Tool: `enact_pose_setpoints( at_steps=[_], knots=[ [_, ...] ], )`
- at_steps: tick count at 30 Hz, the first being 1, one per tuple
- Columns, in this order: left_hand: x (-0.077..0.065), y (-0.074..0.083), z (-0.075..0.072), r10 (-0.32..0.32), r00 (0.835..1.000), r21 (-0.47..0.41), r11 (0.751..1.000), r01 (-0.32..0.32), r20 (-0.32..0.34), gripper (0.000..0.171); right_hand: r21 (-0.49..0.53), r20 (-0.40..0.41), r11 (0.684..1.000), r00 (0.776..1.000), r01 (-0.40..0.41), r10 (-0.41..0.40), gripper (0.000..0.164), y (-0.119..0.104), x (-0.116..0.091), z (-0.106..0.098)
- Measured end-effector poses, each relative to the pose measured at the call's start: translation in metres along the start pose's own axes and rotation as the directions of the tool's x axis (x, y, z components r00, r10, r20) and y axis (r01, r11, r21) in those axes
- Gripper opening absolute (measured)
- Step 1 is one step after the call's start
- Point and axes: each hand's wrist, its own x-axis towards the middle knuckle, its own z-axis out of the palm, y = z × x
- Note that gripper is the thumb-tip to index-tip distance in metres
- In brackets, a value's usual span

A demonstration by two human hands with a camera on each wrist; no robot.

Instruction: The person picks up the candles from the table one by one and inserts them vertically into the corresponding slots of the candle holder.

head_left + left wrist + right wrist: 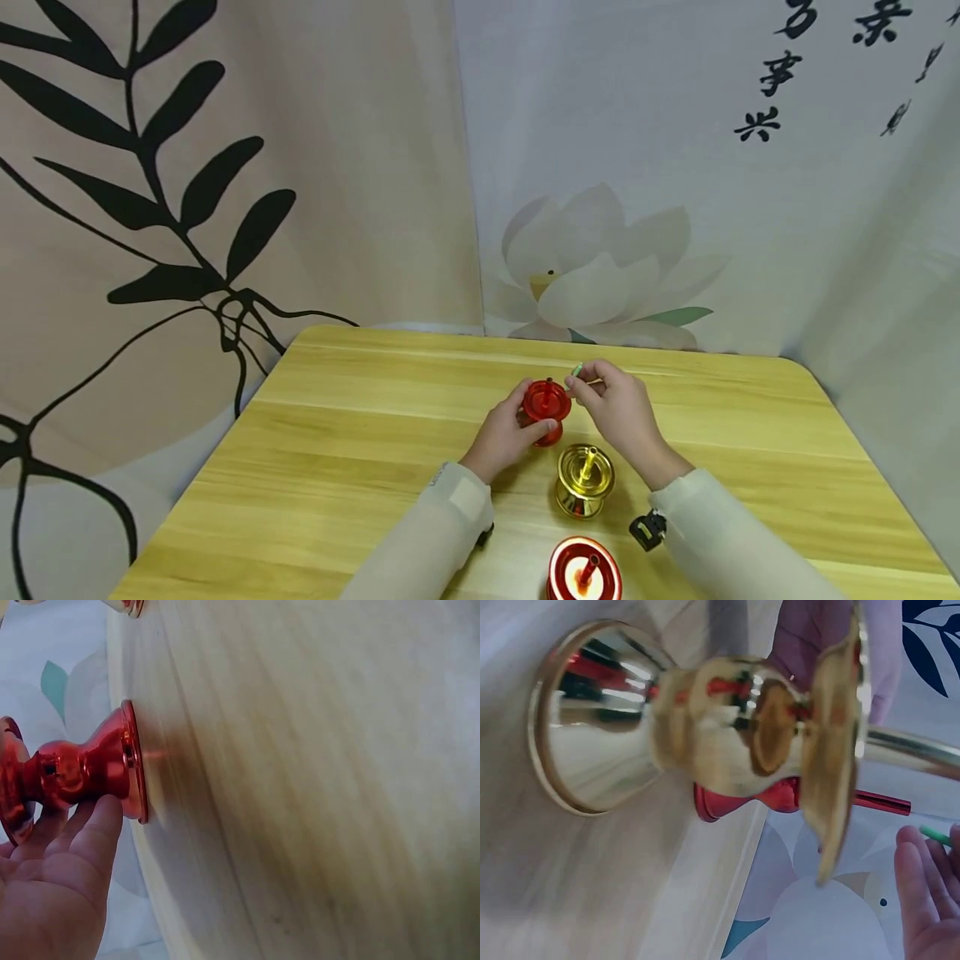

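Observation:
My left hand grips a shiny red candlestick with a dished top and a thin central tube. In the left wrist view, the fingers lie along the stem and flared foot of the red candlestick. Just right of its top, my right hand pinches a small green stick between thumb and fingers. The right wrist view shows the green stick near the tip of the red tube; most of the stick is hidden by the fingers.
A gold candlestick of the same shape stands on the wooden table between the forearms. Nearer the body, a second red candlestick is cut off by the frame's bottom edge. Printed curtains hang behind the table.

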Motion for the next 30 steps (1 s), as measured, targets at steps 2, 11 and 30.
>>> enact_pose_setpoints(
  at_steps=[2,11,30],
  knots=[
    [0.0,0.0,0.0,0.003,1.0,0.006,1.0,-0.003,0.001,0.077,0.007,0.002,1.0,1.0,-0.002,0.002,0.01,-0.001,0.003,0.001],
    [0.002,-0.001,0.004,0.007,1.0,0.007,1.0,-0.007,0.002,0.078,0.013,0.013,1.0,1.0,-0.019,0.019,0.012,-0.007,0.012,0.006],
    [0.0,-0.002,0.002,-0.034,0.999,0.025,0.999,0.034,-0.013,0.081,-0.066,0.046,0.998,0.999,0.01,-0.007,0.013,-0.007,0.022,0.015]
  ],
)
